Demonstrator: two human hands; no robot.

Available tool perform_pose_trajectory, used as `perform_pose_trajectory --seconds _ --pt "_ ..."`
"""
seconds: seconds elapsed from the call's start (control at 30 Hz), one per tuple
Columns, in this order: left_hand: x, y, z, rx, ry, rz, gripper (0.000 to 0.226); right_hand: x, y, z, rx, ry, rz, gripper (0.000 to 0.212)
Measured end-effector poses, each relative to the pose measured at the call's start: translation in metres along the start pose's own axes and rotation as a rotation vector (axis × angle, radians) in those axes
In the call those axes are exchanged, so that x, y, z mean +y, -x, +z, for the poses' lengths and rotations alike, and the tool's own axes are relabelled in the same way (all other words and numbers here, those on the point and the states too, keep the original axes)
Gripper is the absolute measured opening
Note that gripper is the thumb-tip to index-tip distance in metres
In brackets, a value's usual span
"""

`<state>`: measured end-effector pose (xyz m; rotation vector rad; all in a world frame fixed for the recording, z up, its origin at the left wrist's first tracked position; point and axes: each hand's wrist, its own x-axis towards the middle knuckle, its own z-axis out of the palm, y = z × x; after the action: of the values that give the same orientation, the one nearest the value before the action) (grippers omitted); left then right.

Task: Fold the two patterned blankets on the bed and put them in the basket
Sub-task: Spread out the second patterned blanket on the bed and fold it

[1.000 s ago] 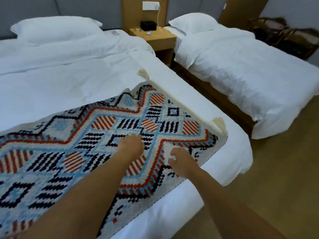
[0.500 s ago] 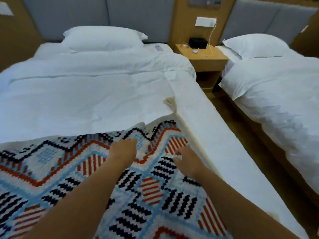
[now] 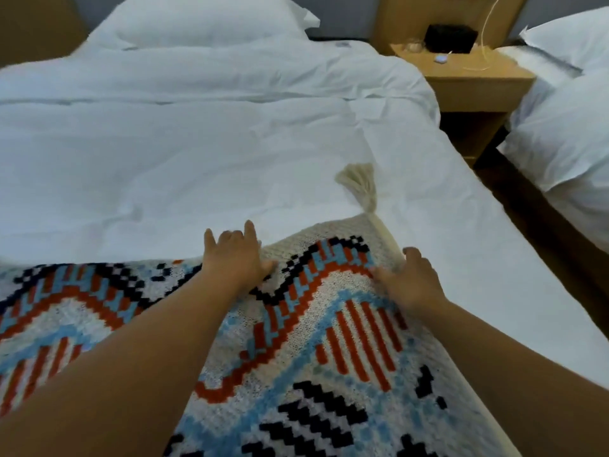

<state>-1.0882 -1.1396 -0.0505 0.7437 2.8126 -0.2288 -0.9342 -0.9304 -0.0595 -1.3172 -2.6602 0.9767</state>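
A cream woven blanket patterned in red, blue and black zigzags and stripes (image 3: 329, 351) lies flat on the white-sheeted bed (image 3: 197, 153), over the bed's near part and close to its right edge; it runs on to the left and toward the person, beyond the picture. Its far hem crosses the bed from left to right, and both hands sit on that hem; the rest of the cloth lies behind them, toward the person.

The left hand (image 3: 234, 255) lies palm down on the far hem with its fingers spread, the tips reaching past the hem onto the bare sheet; it grips nothing that I can see. The right hand (image 3: 412, 278) rests at the blanket's far right corner with its fingers curved over the side hem; I cannot tell whether it pinches the cloth or only presses on it. A cream tassel (image 3: 359, 183) trails from that corner onto the sheet, just beyond the right hand, which is the nearer of the two to it.

The step in hand looks like squaring up or taking hold of the far hem; a fold would likely carry this hem back toward the person, across the short way of the cloth. No second blanket can be made out, and no basket is in view; the task seems to be at an early stage.
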Motion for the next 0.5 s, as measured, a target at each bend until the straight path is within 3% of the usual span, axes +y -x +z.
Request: perform_pose_trajectory --seconds 0.1,0.2,0.27,0.37,0.43,0.5 --pt "0.007 -0.016 -0.002 -0.084 0.021 -0.021 0.058 -0.017 -0.03 0.006 0.017 -0.101 0.06 0.07" --pt "0.019 -0.03 -0.009 -0.119 0.088 -0.021 0.032 -0.029 -0.048 0.014 -0.112 -0.122 0.045 0.038" --pt "0.025 -0.042 -0.017 0.055 0.14 0.011 0.022 -0.033 -0.059 0.008 -0.03 -0.005 -0.065 0.027" --pt "0.039 -0.05 -0.023 0.485 0.359 0.075 0.031 -0.018 -0.077 -0.022 0.35 -0.034 -0.089 0.02" --pt "0.055 -0.051 -0.009 0.558 0.296 0.135 0.035 0.007 -0.083 -0.03 0.449 -0.047 -0.009 0.02" --pt "0.073 -0.053 0.021 0.458 0.125 0.166 0.038 0.035 -0.083 -0.014 0.375 0.007 0.042 0.023"
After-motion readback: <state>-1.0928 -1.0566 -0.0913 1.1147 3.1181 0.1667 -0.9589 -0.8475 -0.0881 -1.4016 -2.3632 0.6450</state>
